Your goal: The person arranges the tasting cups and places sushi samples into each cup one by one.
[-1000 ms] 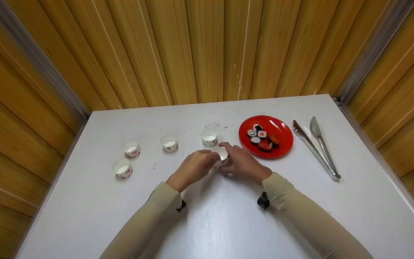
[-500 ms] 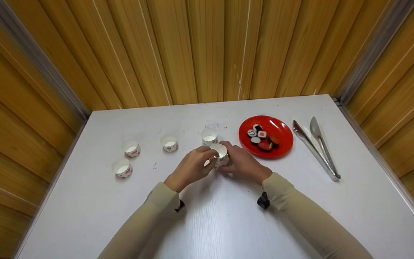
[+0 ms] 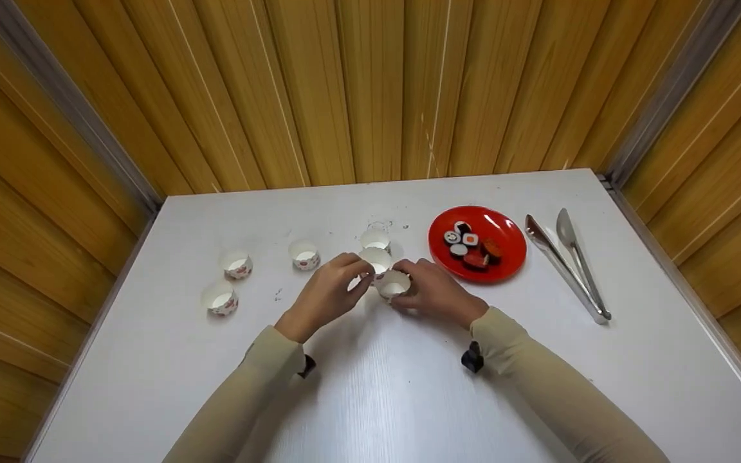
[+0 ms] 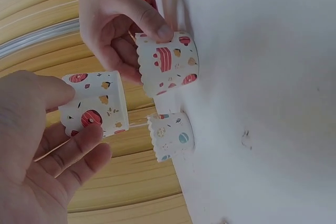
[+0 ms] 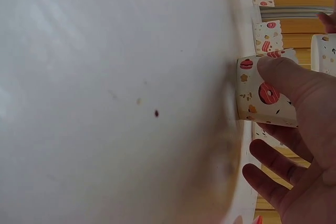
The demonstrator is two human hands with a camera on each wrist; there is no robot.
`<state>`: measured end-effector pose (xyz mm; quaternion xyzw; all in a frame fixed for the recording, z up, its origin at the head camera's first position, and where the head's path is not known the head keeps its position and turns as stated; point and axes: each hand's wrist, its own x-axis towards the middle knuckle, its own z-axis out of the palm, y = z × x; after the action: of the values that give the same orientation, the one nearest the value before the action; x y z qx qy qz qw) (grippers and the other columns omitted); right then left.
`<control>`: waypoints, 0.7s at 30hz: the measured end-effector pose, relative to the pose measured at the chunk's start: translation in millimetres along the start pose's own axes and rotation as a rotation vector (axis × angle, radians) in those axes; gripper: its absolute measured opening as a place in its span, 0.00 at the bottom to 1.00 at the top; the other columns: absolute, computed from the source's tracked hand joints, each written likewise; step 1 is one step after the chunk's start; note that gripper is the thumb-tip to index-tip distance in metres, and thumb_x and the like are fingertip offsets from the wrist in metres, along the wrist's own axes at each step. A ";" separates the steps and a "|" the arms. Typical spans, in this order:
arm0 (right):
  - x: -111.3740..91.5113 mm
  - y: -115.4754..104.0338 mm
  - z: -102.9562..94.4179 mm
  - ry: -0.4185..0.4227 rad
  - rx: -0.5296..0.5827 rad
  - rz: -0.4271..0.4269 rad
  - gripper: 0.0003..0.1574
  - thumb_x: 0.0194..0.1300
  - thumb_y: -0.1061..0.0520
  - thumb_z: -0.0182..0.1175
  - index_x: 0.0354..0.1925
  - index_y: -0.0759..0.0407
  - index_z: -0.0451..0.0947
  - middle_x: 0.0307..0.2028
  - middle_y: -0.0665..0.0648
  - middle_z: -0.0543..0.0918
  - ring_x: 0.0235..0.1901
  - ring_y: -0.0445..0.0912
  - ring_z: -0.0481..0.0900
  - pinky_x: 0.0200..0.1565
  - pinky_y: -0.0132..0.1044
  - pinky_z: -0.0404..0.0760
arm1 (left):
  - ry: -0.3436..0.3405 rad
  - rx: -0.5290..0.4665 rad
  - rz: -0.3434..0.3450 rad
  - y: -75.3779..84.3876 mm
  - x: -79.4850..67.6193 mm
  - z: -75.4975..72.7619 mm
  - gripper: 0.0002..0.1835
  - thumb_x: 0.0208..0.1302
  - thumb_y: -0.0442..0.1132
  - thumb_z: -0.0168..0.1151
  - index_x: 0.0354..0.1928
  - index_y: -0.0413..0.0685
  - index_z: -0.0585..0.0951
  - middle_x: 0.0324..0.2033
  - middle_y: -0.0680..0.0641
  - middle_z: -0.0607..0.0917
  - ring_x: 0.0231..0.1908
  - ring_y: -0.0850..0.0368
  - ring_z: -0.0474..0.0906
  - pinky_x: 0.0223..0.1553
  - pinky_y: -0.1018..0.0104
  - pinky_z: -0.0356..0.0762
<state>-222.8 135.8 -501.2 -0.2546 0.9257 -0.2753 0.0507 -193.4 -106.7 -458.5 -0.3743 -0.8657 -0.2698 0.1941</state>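
As the left hand (image 3: 324,290) pinches a round, red-patterned white paper cup (image 3: 376,260), the right hand (image 3: 440,291) clamps fingers on its five-o'clock twin (image 3: 393,285).

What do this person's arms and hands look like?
The left sleeve and right sleeve are long and beige, ending near the wrists. A small black object shows at each wrist; I cannot tell its type. The left hand and right hand are bare.

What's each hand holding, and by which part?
Left hand: a patterned paper cup, by its side wall. Right hand: another such cup, also by its side wall.
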 end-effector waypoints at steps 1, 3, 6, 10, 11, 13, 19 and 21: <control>0.0 0.1 0.0 0.000 0.004 -0.002 0.35 0.60 0.46 0.76 0.61 0.53 0.77 0.42 0.52 0.83 0.40 0.46 0.73 0.43 0.41 0.73 | 0.005 0.008 -0.002 -1.6 -1.3 -2.5 0.04 0.66 0.30 0.69 0.39 0.46 0.87 0.37 0.49 0.86 0.38 0.57 0.82 0.39 0.64 0.83; 0.1 0.5 0.0 -0.002 0.005 0.000 0.35 0.60 0.46 0.76 0.61 0.53 0.77 0.41 0.53 0.82 0.39 0.46 0.73 0.43 0.41 0.73 | 0.015 0.023 -0.003 -5.5 -4.3 -6.8 0.03 0.65 0.30 0.69 0.39 0.45 0.87 0.36 0.49 0.87 0.37 0.57 0.83 0.39 0.63 0.83; 0.2 0.9 0.0 -0.008 0.001 0.005 0.35 0.60 0.45 0.76 0.62 0.52 0.77 0.39 0.53 0.80 0.39 0.46 0.73 0.42 0.41 0.72 | 0.026 0.040 -0.008 -11.4 -10.0 -13.3 0.04 0.65 0.29 0.70 0.38 0.44 0.87 0.35 0.48 0.87 0.37 0.56 0.83 0.38 0.62 0.83; 1.1 1.3 -0.4 -0.017 0.000 0.020 0.36 0.60 0.44 0.76 0.62 0.51 0.76 0.38 0.52 0.78 0.38 0.46 0.72 0.42 0.40 0.72 | 0.026 0.053 -0.036 -18.8 -18.2 -21.1 0.03 0.65 0.29 0.69 0.38 0.44 0.87 0.36 0.48 0.87 0.37 0.55 0.84 0.38 0.62 0.83; 1.2 1.3 -0.4 -0.019 -0.001 0.024 0.36 0.60 0.44 0.76 0.62 0.51 0.76 0.37 0.51 0.78 0.38 0.46 0.72 0.42 0.40 0.71 | 0.024 0.056 -0.047 -20.5 -20.5 -22.8 0.04 0.65 0.29 0.69 0.39 0.44 0.87 0.36 0.48 0.87 0.37 0.55 0.84 0.38 0.62 0.83; 1.4 1.2 -0.4 -0.022 0.000 0.034 0.36 0.60 0.43 0.76 0.63 0.50 0.76 0.37 0.50 0.77 0.39 0.46 0.72 0.42 0.40 0.71 | 0.019 0.066 -0.070 -23.6 -25.2 -25.9 0.04 0.65 0.29 0.69 0.39 0.44 0.87 0.36 0.49 0.87 0.36 0.55 0.84 0.37 0.62 0.83; 2.2 0.8 0.3 -0.030 0.000 0.051 0.36 0.61 0.43 0.75 0.63 0.49 0.76 0.39 0.51 0.80 0.40 0.46 0.73 0.44 0.41 0.72 | 0.000 0.086 -0.126 -32.9 -38.7 -32.9 0.05 0.64 0.28 0.70 0.37 0.44 0.87 0.34 0.48 0.87 0.33 0.55 0.84 0.34 0.60 0.83; 2.4 0.6 0.4 -0.031 -0.004 0.048 0.36 0.61 0.43 0.75 0.63 0.50 0.76 0.40 0.51 0.80 0.41 0.46 0.73 0.45 0.41 0.72 | -0.006 0.082 -0.134 -35.9 -43.0 -34.5 0.05 0.64 0.27 0.70 0.36 0.44 0.87 0.34 0.48 0.87 0.32 0.55 0.84 0.33 0.60 0.83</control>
<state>-225.0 134.8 -501.7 -0.2364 0.9312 -0.2682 0.0711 -188.0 -171.8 -466.3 -0.3080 -0.8998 -0.2452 0.1880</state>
